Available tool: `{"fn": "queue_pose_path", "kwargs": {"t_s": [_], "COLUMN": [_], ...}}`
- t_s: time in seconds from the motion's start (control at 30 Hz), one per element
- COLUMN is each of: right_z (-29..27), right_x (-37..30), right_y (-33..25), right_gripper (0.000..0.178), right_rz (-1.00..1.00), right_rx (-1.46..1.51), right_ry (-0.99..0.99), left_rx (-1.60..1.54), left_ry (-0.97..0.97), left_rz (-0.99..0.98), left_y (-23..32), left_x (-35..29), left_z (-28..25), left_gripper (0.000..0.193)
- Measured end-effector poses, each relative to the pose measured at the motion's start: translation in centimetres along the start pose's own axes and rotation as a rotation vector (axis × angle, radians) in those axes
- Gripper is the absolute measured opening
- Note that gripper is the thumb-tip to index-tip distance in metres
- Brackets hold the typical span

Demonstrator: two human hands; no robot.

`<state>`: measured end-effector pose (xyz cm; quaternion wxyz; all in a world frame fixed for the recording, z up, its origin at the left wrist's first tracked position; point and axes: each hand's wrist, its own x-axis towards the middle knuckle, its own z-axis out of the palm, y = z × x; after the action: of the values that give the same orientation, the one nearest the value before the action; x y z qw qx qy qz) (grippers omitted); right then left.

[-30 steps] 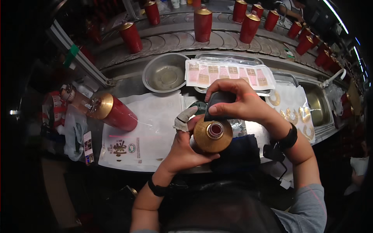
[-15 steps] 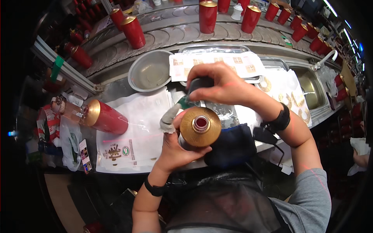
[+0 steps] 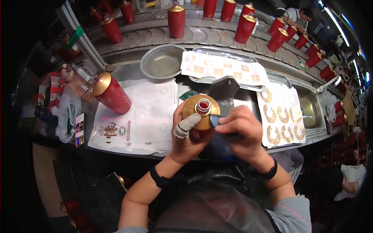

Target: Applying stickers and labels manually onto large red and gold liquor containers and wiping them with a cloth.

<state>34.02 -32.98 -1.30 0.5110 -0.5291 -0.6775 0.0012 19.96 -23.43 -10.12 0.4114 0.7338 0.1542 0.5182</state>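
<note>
My left hand is wrapped round a red bottle with a gold shoulder, its uncapped neck tipped up toward me. A grey finger cover sits on one finger and presses on the shoulder. In my right hand, blurred a little, the closed fingers pinch a dark blue cloth against the right side of the gold shoulder. Behind the bottle stands a dark grey plate with a small peg. The lower part of the bottle is hidden by my hands.
Left lie printed white sheets, with another red bottle standing at their edge. Beyond are a metal bowl and a sticker sheet. Curved gold labels on a sheet lie right, beside a sink. A conveyor carries red bottles.
My right hand has left the dark plate behind the bottle and come down toward me, now with the blue cloth at the bottle's shoulder. The view has shifted; conveyor bottles stand in different places.
</note>
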Motion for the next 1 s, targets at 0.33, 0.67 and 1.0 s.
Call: {"fn": "queue_pose_path", "kwargs": {"t_s": [0.33, 0.67, 1.0], "right_z": [2.9, 2.0, -1.1], "right_x": [0.3, -0.5, -3.2], "right_y": [-2.2, -1.7, -0.9], "right_gripper": [0.026, 0.027, 0.026], "right_rz": [-0.199, -0.26, 0.325], "right_rx": [-0.164, -0.12, 0.42], "right_ry": [0.126, 0.017, -0.11], "left_rx": [0.191, 0.232, -0.169], "left_ry": [0.078, 0.099, 0.044], "left_rz": [-0.119, -0.006, -0.227], "left_y": [-1.1, 0.1, -1.1], "left_x": [-1.9, -0.9, -1.9], "left_z": [0.7, 0.1, 1.4], "left_gripper": [0.087, 0.084, 0.094]}}
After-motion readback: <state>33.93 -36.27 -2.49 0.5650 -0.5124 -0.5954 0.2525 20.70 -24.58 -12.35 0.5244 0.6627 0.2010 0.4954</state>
